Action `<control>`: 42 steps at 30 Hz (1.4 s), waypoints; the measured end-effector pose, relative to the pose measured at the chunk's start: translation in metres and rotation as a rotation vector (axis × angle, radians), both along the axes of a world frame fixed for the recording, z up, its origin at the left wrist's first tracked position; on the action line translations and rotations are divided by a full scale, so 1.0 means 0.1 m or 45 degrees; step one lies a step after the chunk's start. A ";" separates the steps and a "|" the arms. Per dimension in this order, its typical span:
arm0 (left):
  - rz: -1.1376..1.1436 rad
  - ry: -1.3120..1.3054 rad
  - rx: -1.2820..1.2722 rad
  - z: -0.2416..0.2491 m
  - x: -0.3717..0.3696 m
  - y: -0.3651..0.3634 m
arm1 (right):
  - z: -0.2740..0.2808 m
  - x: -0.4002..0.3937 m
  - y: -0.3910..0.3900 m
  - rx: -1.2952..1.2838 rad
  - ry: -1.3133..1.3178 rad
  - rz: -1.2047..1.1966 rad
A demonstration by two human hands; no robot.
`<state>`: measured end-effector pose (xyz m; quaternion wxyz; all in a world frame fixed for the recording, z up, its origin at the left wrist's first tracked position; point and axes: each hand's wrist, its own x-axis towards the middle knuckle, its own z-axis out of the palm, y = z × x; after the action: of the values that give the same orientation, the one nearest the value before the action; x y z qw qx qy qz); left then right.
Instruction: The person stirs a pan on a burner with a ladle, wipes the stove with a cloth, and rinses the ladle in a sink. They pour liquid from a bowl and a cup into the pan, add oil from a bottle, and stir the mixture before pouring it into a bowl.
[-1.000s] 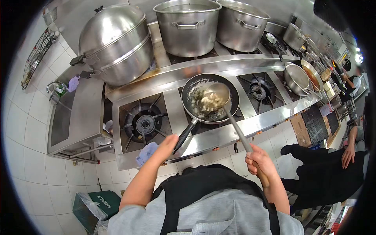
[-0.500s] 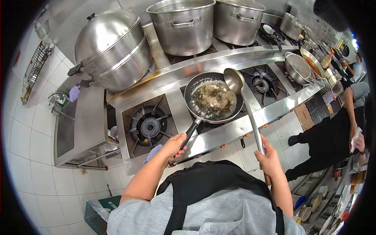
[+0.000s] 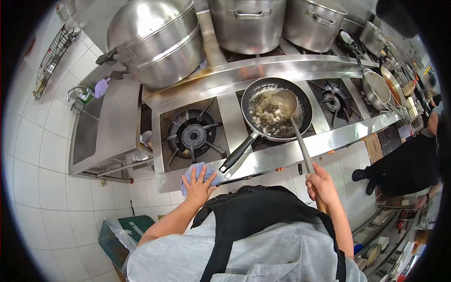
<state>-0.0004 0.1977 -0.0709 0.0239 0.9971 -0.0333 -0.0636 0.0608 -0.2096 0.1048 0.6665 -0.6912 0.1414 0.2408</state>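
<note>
My left hand (image 3: 199,189) lies with fingers spread on a bluish-purple cloth (image 3: 207,172) at the front edge of the stove. Just beyond it is the free black handle (image 3: 238,152) of a frying pan (image 3: 306,101). The pan sits over the middle burner, holding bubbling oily liquid with pale bits of food (image 3: 268,115). Wrapped round the lower part of a long metal ladle (image 3: 302,144), my right hand (image 3: 322,186) is closed. The ladle's bowl rests down in the pan among the food.
Bare burners flank the pan, one on the left (image 3: 193,135) and one on the right (image 3: 333,100). Large steel pots (image 3: 246,30) and a domed steamer (image 3: 157,44) stand behind. Pans (image 3: 376,88) sit at far right. A person in dark trousers (image 3: 404,164) stands at right.
My left hand has let go of the pan handle and moved onto the cloth. The ladle's bowl has dropped from the pan's right rim into the food. The view has shifted.
</note>
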 end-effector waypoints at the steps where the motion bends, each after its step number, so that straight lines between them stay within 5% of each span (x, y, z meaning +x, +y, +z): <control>1: 0.064 -0.049 -0.063 -0.09 -0.06 0.05 | 0.08 0.00 0.06 0.150 0.081 -0.056; 12: 0.466 -0.465 -0.033 -0.37 -0.10 1.31 | 0.10 0.10 -0.05 0.683 0.283 -0.167; 16: 0.385 -0.705 -0.162 -0.24 -0.02 1.28 | 0.09 0.07 -0.02 0.306 0.045 -0.158; 18: 0.439 -0.344 0.009 -0.03 -0.09 1.11 | 0.12 0.11 0.01 0.222 -0.002 -0.071; 22: 0.521 -0.276 -0.060 0.19 -0.10 0.93 | -0.09 0.22 -0.15 0.009 -0.162 -0.017; 26: 0.409 -0.615 -0.075 0.43 0.02 0.62 | -0.28 0.25 -0.13 -0.212 -0.284 0.009; 28: 0.306 -0.695 -0.656 0.35 0.17 0.52 | -0.37 0.20 -0.15 -0.298 -0.282 -0.008; 30: 0.270 -0.776 -0.891 0.40 0.36 0.24 | -0.28 0.13 -0.08 -0.215 -0.213 0.027; 33: 0.576 0.125 -1.939 0.75 0.55 -0.16 | -0.21 0.06 0.03 0.085 -0.006 0.003; 38: 0.638 0.662 -2.005 1.07 0.84 -0.68 | 0.01 -0.06 0.09 0.759 0.236 -0.140; 42: 0.487 0.561 -1.867 0.92 0.99 -0.72 | 0.06 -0.05 0.07 1.051 0.419 -0.195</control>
<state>0.0990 0.1260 0.0211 0.6919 0.6799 0.1108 -0.2162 0.0558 -0.2030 0.1112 0.8709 -0.3076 0.1885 0.3337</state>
